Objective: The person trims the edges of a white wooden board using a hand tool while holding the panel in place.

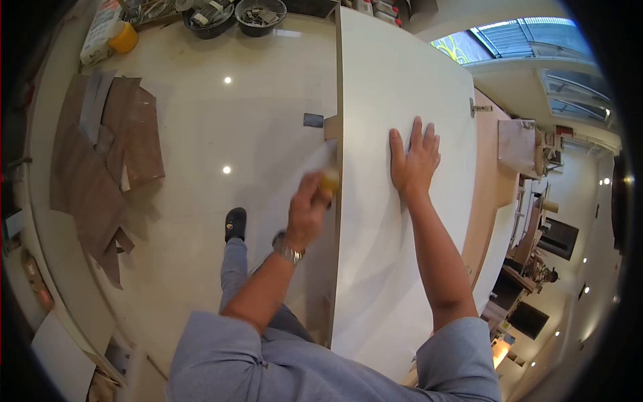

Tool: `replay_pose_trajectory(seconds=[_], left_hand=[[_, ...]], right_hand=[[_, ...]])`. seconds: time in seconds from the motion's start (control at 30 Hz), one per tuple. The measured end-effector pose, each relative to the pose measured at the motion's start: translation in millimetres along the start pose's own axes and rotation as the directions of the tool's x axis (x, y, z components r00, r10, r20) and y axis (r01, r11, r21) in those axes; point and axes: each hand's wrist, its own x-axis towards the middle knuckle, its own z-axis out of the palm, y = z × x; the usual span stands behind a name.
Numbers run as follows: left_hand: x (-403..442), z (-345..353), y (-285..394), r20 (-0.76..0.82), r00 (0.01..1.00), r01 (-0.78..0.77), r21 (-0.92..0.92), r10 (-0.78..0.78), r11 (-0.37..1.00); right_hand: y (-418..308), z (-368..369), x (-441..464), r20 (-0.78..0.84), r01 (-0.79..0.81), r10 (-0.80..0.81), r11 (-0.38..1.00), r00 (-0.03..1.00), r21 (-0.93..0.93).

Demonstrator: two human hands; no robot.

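A long white panel (pixel 375 221) lies in front of me, with a metal hinge (pixel 479 108) on its right edge. My left hand (pixel 309 208) is closed around a yellow object (pixel 329 180), blurred by motion, beside the panel's left edge. That wrist wears a metal watch. Flat on the panel's white face rests my right hand (pixel 416 161), fingers spread, holding nothing.
Brown sheet scraps (pixel 107 147) lie on the glossy floor at the left. Two black bowls (pixel 261 15) of small items and a yellow container (pixel 122 37) stand at the top. A small dark piece (pixel 313 120) is near the panel. A person (pixel 550 275) is far right.
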Motion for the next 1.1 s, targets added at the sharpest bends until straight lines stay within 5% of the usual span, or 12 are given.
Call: replay_pose_trajectory(seconds=[0.07,0.13,0.2,0.33,0.5,0.57,1.1], left_hand=[[-62.2,-0.9,-2.3,0.051,0.998,-0.020,-0.025,0.022,0.999],[-127.2,-8.2,1.6,0.169,0.972,0.168,-0.027,-0.161,0.985],[-176.1,-10.5,5.6,0.229,0.972,0.027,0.099,-0.049,0.995],[-199.0,-1.9,6.1,0.159,0.987,0.002,0.116,-0.021,0.993],[-99.5,1.6,-3.9,0.023,0.996,-0.089,0.226,0.086,0.970],[-45.3,-1.5,6.4,0.080,0.958,-0.286,0.302,0.274,0.909],[302.0,-4.9,67.6,0.009,0.915,-0.384,0.336,0.404,0.860]], right_hand=[[-1.2,0.4,-1.9,-0.003,-0.015,0.015,1.000,1.000,-0.001],[-2.4,-0.7,-2.7,-0.003,-0.027,0.027,1.000,1.000,0.006],[-3.4,-2.8,-3.5,0.001,-0.040,0.040,0.999,0.999,0.022],[-1.8,-2.6,-5.8,0.007,-0.051,0.051,0.999,0.999,0.018],[-1.4,-1.4,-5.1,-0.001,-0.050,0.050,0.998,0.999,-0.024],[-4.2,-5.1,-5.7,0.008,-0.057,0.058,0.998,0.998,-0.039],[-8.2,-22.0,-3.5,0.076,-0.075,0.075,0.997,0.994,0.007]])
